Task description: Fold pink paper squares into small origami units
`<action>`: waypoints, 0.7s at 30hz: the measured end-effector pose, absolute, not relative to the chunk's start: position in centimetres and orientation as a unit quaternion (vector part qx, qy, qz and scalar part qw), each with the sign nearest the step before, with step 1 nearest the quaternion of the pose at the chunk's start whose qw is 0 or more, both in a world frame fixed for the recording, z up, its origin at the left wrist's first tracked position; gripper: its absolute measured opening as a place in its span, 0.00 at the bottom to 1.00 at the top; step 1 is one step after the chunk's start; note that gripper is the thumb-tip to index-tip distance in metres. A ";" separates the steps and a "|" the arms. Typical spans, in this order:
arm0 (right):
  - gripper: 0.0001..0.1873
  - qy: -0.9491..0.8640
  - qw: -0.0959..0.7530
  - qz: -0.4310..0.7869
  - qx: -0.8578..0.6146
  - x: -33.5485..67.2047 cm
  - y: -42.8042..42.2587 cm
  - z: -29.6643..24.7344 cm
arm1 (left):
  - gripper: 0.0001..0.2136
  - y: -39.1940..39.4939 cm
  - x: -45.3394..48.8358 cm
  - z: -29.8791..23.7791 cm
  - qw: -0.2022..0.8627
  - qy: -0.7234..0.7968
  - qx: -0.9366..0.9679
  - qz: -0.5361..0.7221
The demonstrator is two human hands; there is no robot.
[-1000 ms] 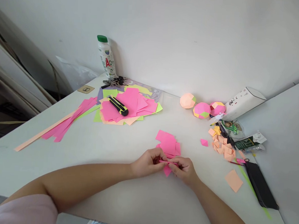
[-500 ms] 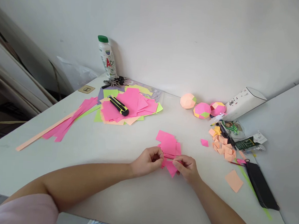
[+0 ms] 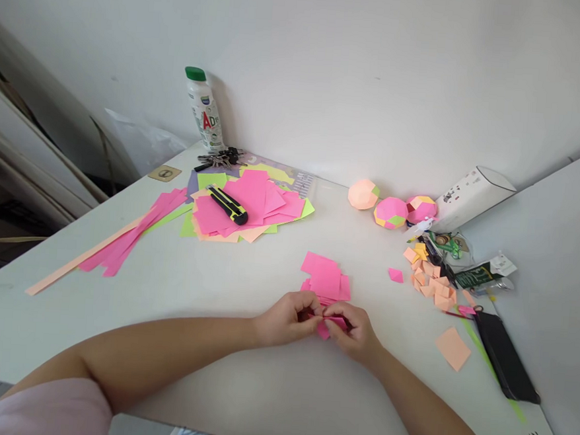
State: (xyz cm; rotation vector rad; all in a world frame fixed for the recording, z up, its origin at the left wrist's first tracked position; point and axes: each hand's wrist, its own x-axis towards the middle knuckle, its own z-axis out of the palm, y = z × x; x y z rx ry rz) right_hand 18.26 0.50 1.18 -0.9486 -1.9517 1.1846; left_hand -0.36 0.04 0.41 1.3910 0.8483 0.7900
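A small piece of pink paper (image 3: 325, 327) is pinched between my two hands just above the table. My left hand (image 3: 290, 319) grips its left side between thumb and fingers. On its right side, my right hand (image 3: 356, 330) is closed with the thumb along the near edge; the two hands' fingertips almost meet. Part of the paper is hidden by the fingers. Right behind my hands lies a loose stack of pink paper squares (image 3: 324, 277). To the right of the stack is a single folded pink piece (image 3: 395, 275).
A box cutter (image 3: 227, 204) rests on a pile of coloured paper (image 3: 256, 202), with paper strips (image 3: 135, 230) to its left. Along the wall stand a bottle (image 3: 205, 109) and several paper balls (image 3: 390, 212). Folded orange pieces (image 3: 432, 280) and a black pouch (image 3: 506, 355) lie right.
My hands have come closer together, the right one moving left. The pink paper, which hung as a pointed flap before, is now turned or folded between the fingers.
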 end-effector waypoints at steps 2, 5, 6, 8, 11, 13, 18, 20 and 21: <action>0.05 -0.756 0.329 0.443 -0.350 18.1 0.5 1.3 | 0.02 0.0 -0.3 0.6 0.606 0.372 0.614 0.343; 0.06 -0.756 0.324 0.447 -0.352 18.0 0.5 1.4 | 0.02 0.0 -0.3 0.9 0.599 0.376 0.623 0.336; 0.06 -0.753 0.322 0.450 -0.356 18.0 0.5 1.4 | 0.02 0.0 -0.3 0.9 0.598 0.377 0.624 0.334; 0.06 -0.742 0.323 0.458 -0.367 18.2 0.4 1.3 | 0.03 -0.1 -0.3 0.8 0.598 0.378 0.623 0.333; 0.06 -0.711 0.342 0.476 -0.388 18.5 0.4 1.0 | 0.03 0.0 -0.5 0.6 0.611 0.375 0.609 0.339; 0.05 -0.679 0.362 0.497 -0.402 18.8 0.4 0.8 | 0.04 0.1 -0.6 0.5 0.624 0.370 0.594 0.347; 0.06 -0.593 0.417 0.562 -0.398 19.3 0.8 0.4 | 0.06 0.3 -0.8 0.4 0.645 0.369 0.560 0.367; 0.05 -0.590 0.405 0.576 -0.395 19.3 0.8 0.4 | 0.07 0.4 -0.8 0.5 0.655 0.365 0.552 0.366; 0.04 -0.599 0.392 0.574 -0.397 19.3 0.8 0.4 | 0.07 0.4 -0.7 0.5 0.659 0.363 0.548 0.366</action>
